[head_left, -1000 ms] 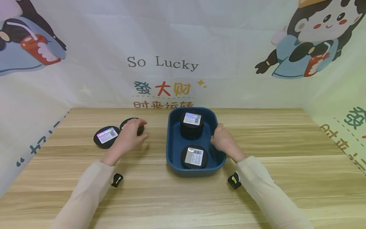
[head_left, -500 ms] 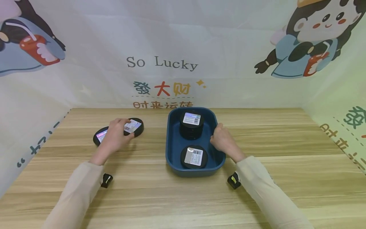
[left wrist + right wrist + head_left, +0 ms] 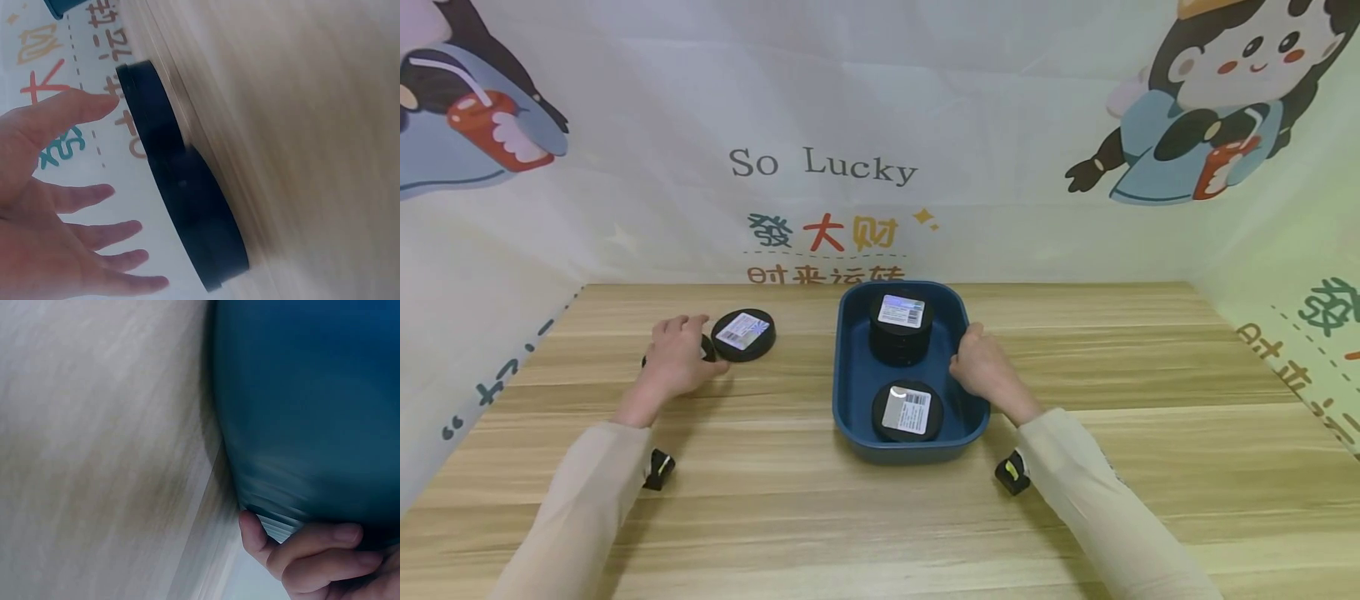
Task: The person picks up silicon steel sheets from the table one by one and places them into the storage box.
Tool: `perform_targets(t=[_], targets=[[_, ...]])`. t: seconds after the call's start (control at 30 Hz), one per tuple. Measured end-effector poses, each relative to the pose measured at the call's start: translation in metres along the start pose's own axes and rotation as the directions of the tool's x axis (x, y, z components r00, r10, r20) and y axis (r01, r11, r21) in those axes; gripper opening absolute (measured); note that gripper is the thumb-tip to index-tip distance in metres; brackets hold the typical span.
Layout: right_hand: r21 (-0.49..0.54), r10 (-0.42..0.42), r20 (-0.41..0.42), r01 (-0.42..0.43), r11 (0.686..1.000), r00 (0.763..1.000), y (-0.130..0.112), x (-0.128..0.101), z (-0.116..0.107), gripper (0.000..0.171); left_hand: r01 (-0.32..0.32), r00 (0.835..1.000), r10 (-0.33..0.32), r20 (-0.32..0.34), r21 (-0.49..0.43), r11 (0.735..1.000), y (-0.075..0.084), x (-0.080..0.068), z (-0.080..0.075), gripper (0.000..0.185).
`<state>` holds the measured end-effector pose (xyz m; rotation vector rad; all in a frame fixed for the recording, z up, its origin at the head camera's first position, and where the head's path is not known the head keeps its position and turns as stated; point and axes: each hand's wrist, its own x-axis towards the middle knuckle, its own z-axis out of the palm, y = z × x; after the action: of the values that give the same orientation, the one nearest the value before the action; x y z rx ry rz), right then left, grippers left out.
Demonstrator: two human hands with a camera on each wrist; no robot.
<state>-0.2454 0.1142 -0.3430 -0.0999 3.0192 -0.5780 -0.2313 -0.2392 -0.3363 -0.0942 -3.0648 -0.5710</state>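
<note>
My left hand hovers with fingers spread over a flat round black container, hiding most of it in the head view. In the left wrist view a gap shows between the fingertips and this container. Right beside it lies a second round black container with a silvery label on top. My right hand grips the right rim of a blue plastic bin, fingers curled at its edge. Inside the bin stand a stack of the black containers at the back and another container at the front.
The wooden table runs back to a white printed cloth, which also hangs along both sides. The bin stands near the table's back edge. A small black wrist camera sticks out from the left sleeve.
My left hand has moved left, from above the right-hand loose container to above the left-hand one. Both loose containers stay in place. The right hand keeps its grip on the bin.
</note>
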Motion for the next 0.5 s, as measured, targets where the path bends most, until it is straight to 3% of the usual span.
perform_targets(t=[0.17, 0.5], targets=[[0.003, 0.003, 0.002, -0.003, 1.0, 1.0, -0.001, -0.001, 0.0, 0.041, 0.049, 0.997, -0.051, 0.06, 0.027, 0.998, -0.007, 0.001, -0.002, 0.082], [0.012, 0.016, 0.002, -0.016, 1.0, 1.0, -0.001, 0.0, 0.0, 0.038, 0.071, 0.99, -0.078, 0.119, 0.062, 0.996, -0.02, 0.004, -0.002, 0.087]])
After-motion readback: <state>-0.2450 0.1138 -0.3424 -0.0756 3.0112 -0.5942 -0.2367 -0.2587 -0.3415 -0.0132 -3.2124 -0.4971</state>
